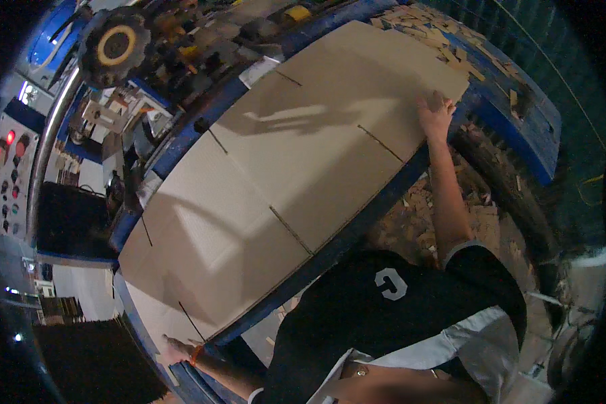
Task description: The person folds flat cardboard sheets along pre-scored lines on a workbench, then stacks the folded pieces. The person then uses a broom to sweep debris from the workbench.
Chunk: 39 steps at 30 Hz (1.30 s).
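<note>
Brown cardboard (249, 175) shows six slits (291, 230), one grip (438, 118) (178, 350) at each end.

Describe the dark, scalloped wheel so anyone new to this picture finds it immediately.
Start at the large, tan, slotted cardboard sheet. Beyond it, toward the picture's upper left, stands the dark, scalloped wheel, set apart from the curved, bright-blue object beside it by its tan ring.
</note>
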Each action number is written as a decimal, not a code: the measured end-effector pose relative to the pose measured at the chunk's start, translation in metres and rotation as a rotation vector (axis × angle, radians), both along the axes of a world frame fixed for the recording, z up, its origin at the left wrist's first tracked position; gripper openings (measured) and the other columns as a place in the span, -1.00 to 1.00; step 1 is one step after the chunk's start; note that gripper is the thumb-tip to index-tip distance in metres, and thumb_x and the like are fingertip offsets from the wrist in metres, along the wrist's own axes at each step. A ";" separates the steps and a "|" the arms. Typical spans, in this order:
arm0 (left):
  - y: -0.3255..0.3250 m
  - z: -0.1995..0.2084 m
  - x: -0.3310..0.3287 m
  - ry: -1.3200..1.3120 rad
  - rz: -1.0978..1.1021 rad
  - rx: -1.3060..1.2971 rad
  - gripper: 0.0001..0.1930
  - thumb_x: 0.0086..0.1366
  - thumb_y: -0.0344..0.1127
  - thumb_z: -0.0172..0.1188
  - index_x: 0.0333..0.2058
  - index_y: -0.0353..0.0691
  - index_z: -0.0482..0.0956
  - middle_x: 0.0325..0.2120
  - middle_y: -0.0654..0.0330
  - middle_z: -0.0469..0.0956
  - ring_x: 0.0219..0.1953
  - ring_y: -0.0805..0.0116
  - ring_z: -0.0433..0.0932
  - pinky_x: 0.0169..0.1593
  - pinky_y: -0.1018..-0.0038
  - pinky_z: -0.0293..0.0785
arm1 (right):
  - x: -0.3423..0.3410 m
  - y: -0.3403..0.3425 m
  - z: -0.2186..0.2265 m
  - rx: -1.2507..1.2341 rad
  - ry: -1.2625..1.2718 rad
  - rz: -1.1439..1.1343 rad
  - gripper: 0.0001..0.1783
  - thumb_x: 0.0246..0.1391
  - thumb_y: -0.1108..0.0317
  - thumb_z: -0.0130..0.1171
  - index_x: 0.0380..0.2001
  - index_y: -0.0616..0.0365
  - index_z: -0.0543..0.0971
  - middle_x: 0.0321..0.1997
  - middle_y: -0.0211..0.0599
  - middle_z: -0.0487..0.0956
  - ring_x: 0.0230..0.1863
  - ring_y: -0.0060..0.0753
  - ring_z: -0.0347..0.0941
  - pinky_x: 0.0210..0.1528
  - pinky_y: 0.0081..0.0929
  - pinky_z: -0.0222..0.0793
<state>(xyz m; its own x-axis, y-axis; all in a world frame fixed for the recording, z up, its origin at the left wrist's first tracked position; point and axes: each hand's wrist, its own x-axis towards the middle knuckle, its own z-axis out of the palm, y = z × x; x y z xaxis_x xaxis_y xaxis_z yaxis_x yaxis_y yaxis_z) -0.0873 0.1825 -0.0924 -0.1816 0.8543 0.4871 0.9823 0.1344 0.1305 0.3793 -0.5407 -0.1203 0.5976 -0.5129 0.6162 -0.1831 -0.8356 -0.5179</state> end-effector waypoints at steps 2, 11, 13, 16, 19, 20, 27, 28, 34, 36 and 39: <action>0.007 -0.004 -0.003 0.020 -0.091 -0.110 -0.41 0.03 0.24 0.09 -0.28 -0.25 0.56 -0.39 -0.09 0.52 -0.34 0.07 0.51 -0.22 0.21 0.40 | -0.003 0.006 0.012 0.049 0.019 0.066 -0.41 -0.18 0.14 0.22 -0.02 0.12 0.41 0.04 0.03 0.34 0.06 0.09 0.23 -0.03 -0.04 0.21; 0.009 0.034 -0.055 -0.192 -0.353 0.090 -0.72 0.18 -0.21 0.02 -0.27 -0.33 0.45 -0.41 0.09 0.52 -0.40 0.24 0.51 -0.32 0.42 0.41 | -0.014 0.022 0.093 0.631 -0.530 0.458 -0.51 -0.07 0.52 0.07 0.02 0.22 0.36 -0.04 -0.19 0.44 -0.07 -0.40 0.39 -0.15 -0.47 0.34; 0.002 0.044 -0.062 -0.132 -0.467 0.019 -0.77 0.23 -0.30 -0.04 -0.24 -0.35 0.44 -0.37 0.08 0.51 -0.37 0.26 0.50 -0.31 0.46 0.41 | -0.005 0.014 0.109 0.727 -0.768 0.676 -0.50 -0.07 0.55 0.04 0.03 0.23 0.34 -0.06 -0.20 0.44 -0.07 -0.38 0.40 -0.11 -0.46 0.34; -0.003 0.051 -0.052 -1.174 -0.865 -0.227 -0.74 0.24 -0.34 -0.06 -0.15 -0.35 0.43 -0.28 0.07 0.49 -0.28 0.26 0.49 -0.24 0.44 0.42 | 0.007 0.005 0.130 1.334 -0.701 0.648 -0.49 -0.06 0.54 0.05 0.05 0.26 0.30 -0.04 -0.20 0.43 -0.02 -0.31 0.36 0.01 -0.40 0.28; -0.009 0.061 -0.029 -1.817 -0.711 -0.397 -0.70 0.23 -0.39 -0.06 -0.08 -0.38 0.41 -0.21 0.03 0.48 -0.15 0.20 0.47 -0.11 0.42 0.41 | -0.013 0.001 0.152 1.265 -0.407 0.804 -0.56 0.02 0.57 -0.09 0.04 0.22 0.31 0.01 -0.19 0.40 0.00 -0.27 0.36 0.03 -0.42 0.29; -0.020 0.066 -0.030 -1.026 -0.823 -0.130 -0.70 0.22 -0.40 -0.04 -0.09 -0.39 0.42 -0.18 0.02 0.47 -0.12 0.18 0.46 -0.07 0.40 0.38 | -0.028 0.002 0.162 1.123 -0.423 0.954 -0.55 0.02 0.55 -0.07 0.05 0.22 0.30 0.03 -0.20 0.39 0.01 -0.28 0.34 0.04 -0.43 0.28; -0.158 0.074 0.002 -0.988 -1.163 -0.280 -0.70 0.17 -0.52 0.00 -0.08 -0.36 0.44 -0.09 0.09 0.44 0.00 0.26 0.38 0.10 0.34 0.26 | -0.176 0.076 0.131 0.063 0.091 1.173 -0.61 -0.07 0.44 0.08 -0.08 0.20 0.45 -0.01 -0.21 0.46 0.01 -0.26 0.37 0.05 -0.31 0.25; -0.183 0.062 0.021 -1.225 -1.432 -0.313 -0.68 0.16 -0.53 -0.01 -0.07 -0.35 0.44 -0.07 0.08 0.44 0.03 0.24 0.37 0.14 0.36 0.21 | -0.182 0.089 0.122 -0.033 0.115 1.508 -0.62 -0.10 0.45 0.10 -0.11 0.15 0.48 0.01 -0.20 0.45 0.06 -0.21 0.35 0.09 -0.26 0.24; -0.243 0.062 0.075 0.115 -1.719 -0.220 -0.57 0.08 -0.50 0.06 -0.01 -0.14 0.45 0.10 0.04 0.29 0.18 0.04 0.20 0.24 0.16 0.02 | -0.189 0.147 0.084 -0.646 0.148 1.641 -0.58 -0.16 0.34 0.13 -0.10 -0.03 0.50 0.10 -0.34 0.39 0.13 -0.19 0.28 0.13 -0.22 0.20; -0.246 0.065 0.080 0.215 -1.723 -0.241 -0.55 0.06 -0.47 0.08 0.00 -0.10 0.44 0.11 0.08 0.28 0.18 0.04 0.20 0.22 0.14 0.04 | -0.187 0.150 0.079 -0.630 0.079 1.659 -0.57 -0.18 0.33 0.15 -0.11 -0.04 0.51 0.11 -0.36 0.39 0.15 -0.23 0.26 0.12 -0.23 0.20; -0.242 0.067 0.082 0.264 -1.727 -0.261 -0.55 0.06 -0.45 0.08 0.00 -0.08 0.43 0.11 0.10 0.28 0.18 0.06 0.21 0.22 0.14 0.06 | -0.180 0.146 0.073 -0.655 0.113 1.684 -0.54 -0.17 0.30 0.15 -0.08 -0.06 0.48 0.12 -0.36 0.38 0.15 -0.22 0.25 0.12 -0.21 0.20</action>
